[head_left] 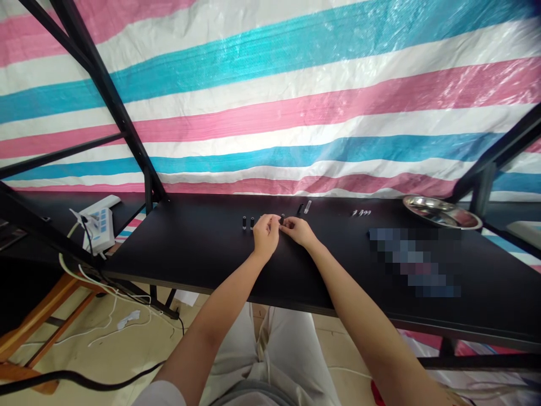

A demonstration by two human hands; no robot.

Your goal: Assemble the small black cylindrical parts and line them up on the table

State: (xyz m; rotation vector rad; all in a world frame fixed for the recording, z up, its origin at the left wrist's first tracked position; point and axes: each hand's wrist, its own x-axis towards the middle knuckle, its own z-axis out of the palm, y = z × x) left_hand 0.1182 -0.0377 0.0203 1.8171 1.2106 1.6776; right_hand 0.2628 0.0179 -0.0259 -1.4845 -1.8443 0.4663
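Observation:
My left hand and my right hand meet low over the black table, fingertips almost touching. A small black cylinder with a light top shows at the fingertips of my right hand, which are pinched on it. The fingers of my left hand are closed; what they hold, if anything, is hidden. Left of them stand two similar black cylinders, one farther out and one close beside my left hand. Behind my right hand lie a slim black piece and a clear tube.
Several tiny shiny pieces lie right of centre on the black table. A round metal tray is at the back right, with a pixelated item before it. A white power strip and cables are at left. Striped sheeting hangs behind.

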